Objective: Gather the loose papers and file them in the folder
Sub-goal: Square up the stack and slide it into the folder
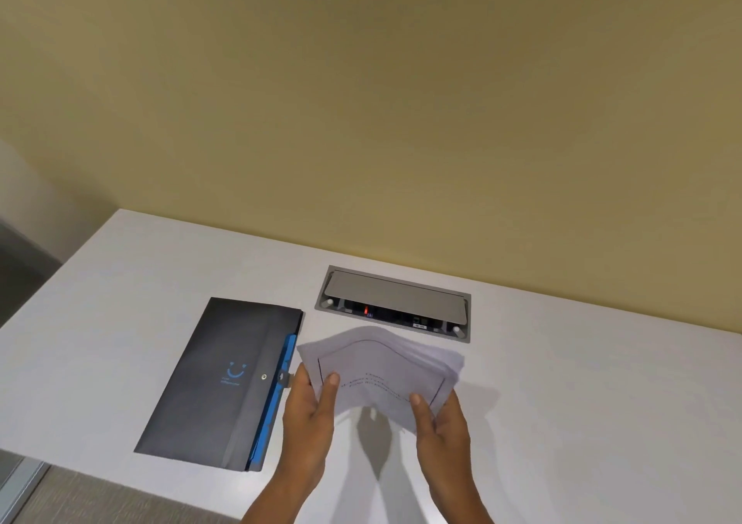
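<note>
Sheaf of white printed paper sheets (381, 371) is held off the white desk top (562, 383), bowed upward, edges uneven, prob. for squaring up. Left hand (309, 415) and right hand (439, 423) each pinch a near corner, thumb on top, fingers under. Dark grey flat folder w/ blue edge (225, 379) lies shut just beside, to the left. Grey recessed socket box (393, 302) sits behind.

White papers (381, 367) bowed, raised beside closed dark folder (225, 383)

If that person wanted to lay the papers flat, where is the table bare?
Right of the papers and power hatch, the white table is bare to its edge. Another bare strip lies left of the folder. Between folder and hatch it is crowded.
</note>
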`<state>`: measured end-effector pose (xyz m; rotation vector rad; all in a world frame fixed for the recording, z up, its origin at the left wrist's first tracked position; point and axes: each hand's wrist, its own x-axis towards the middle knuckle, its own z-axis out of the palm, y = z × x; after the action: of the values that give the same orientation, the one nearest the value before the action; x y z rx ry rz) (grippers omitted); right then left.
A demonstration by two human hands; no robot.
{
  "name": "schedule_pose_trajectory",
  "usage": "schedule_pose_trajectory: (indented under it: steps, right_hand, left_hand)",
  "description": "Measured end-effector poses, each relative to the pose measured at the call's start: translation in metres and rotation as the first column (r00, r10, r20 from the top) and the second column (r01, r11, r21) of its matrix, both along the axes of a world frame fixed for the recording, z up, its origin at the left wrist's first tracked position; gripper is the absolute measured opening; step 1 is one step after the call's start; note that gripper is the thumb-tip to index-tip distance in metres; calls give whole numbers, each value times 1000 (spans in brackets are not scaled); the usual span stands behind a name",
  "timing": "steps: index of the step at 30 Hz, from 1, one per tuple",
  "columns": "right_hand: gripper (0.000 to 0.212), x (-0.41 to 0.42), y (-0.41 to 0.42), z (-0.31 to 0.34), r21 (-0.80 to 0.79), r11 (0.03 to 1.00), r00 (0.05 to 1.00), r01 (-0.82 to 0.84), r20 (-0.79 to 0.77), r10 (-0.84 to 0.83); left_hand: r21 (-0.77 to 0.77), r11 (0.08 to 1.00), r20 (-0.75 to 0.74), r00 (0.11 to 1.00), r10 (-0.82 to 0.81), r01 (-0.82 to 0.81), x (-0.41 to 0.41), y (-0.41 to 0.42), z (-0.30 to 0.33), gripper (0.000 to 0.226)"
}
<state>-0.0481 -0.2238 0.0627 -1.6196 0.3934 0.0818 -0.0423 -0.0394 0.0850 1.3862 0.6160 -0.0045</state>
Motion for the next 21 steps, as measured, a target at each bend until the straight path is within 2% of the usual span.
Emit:
schedule_pose_trajectory:
  steps: [2,8,13,21]
  right_hand:
    - [44,-5,1,-6,-25,1000,1000,-12,-19,12]
    - [41,-10,0,-33,-80,996,991,-33,-133,22]
    - [36,-7,5,-39,-26,1000,988,13,-153,-17]
    - [25,-9,6,-42,-66,998,980,-12,-198,-1]
  left_hand:
    - [6,1000,-8,1000,8,-8,-3,-3,-7,44]
    - [119,991,-43,997,-63,68,-11,-3,-39,62]
    - [155,985,-43,996,-72,78,-8,1,-52,36]
    - [204,963,-111,982,-156,176,-10,12,-65,34]
